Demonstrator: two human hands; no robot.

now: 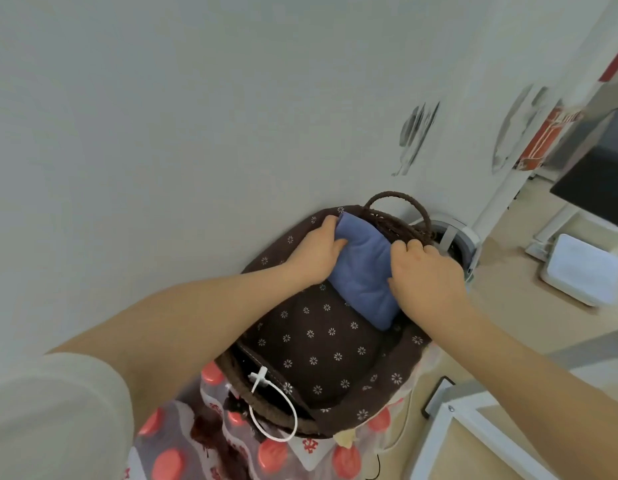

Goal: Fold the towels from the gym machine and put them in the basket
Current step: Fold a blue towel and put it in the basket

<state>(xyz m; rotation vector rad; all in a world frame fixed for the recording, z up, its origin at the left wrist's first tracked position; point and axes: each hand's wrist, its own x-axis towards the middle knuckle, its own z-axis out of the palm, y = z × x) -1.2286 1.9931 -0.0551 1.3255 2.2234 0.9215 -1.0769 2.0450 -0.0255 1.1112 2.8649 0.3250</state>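
A plain pale wall [196, 116] meets a beige floor [508, 327], with a white-framed black table [598, 188] at right.

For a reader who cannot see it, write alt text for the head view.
Two bare hands, left hand and right hand, grip a folded blue towel over a brown wicker basket with a flower-print liner, beside a pale wall.

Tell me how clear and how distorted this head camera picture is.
Head view: soft, even light, no glare; the towel, both hands and basket read fairly clear; wide-angle bending tilts the wall and stretches the forearms; the far right background is blurred.
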